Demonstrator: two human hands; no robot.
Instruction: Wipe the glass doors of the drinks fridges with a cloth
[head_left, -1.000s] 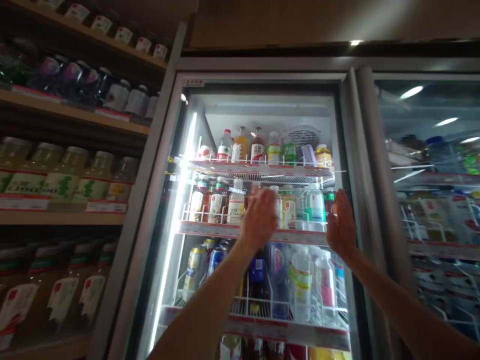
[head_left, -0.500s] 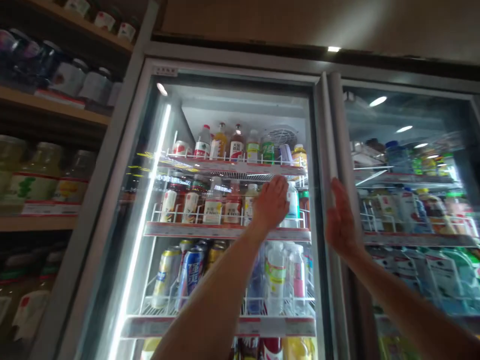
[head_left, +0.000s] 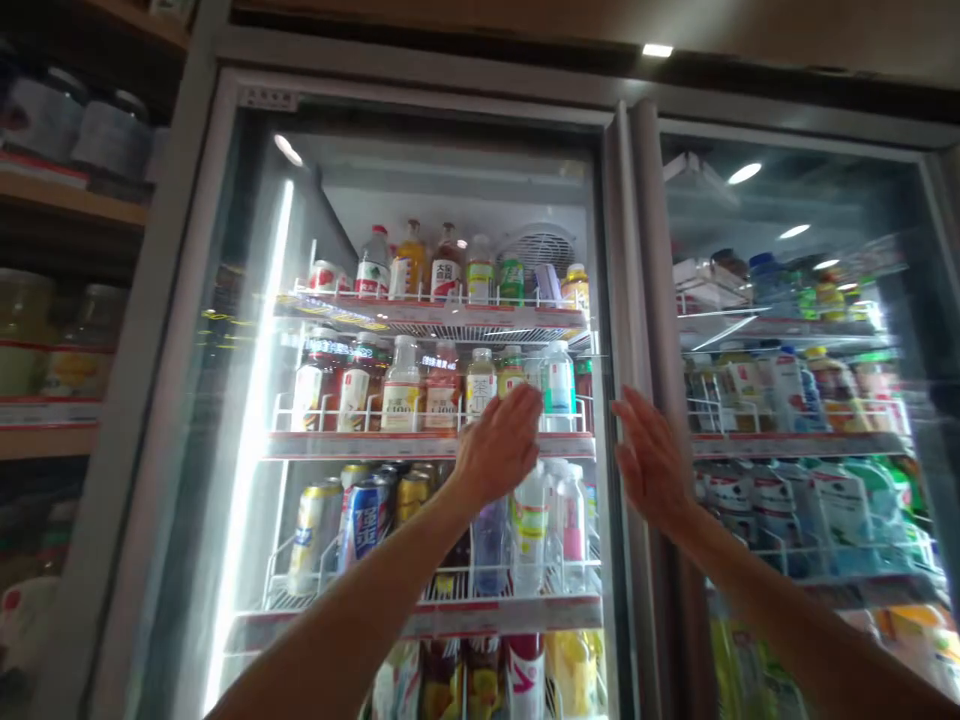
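My left hand (head_left: 496,450) is raised in front of the left glass door (head_left: 427,150) of a display fridge. Its fingers are extended upward and no object shows in it; whether the palm touches the glass I cannot tell. Behind it stand a bottle with a teal label (head_left: 559,385) and a pale tea bottle (head_left: 480,385) on a wire-fronted shelf. To the right, my right hand (head_left: 651,462) is stretched out at the metal door edge (head_left: 630,270) between the two doors. Its fingers are straight, and contact with the edge is unclear.
Beer cans (head_left: 365,525) and bottled drinks fill the left fridge's lower shelves. Behind the right glass door (head_left: 795,260) are more bottles (head_left: 840,500). At far left, wooden shelving (head_left: 52,415) holds jars. A lit strip (head_left: 259,430) runs down the fridge's left side.
The view has shifted so the fridge sits further left and slightly higher. My left hand has moved down relative to the shelves, below the teal-labelled bottle. My right hand stays by the door edge.
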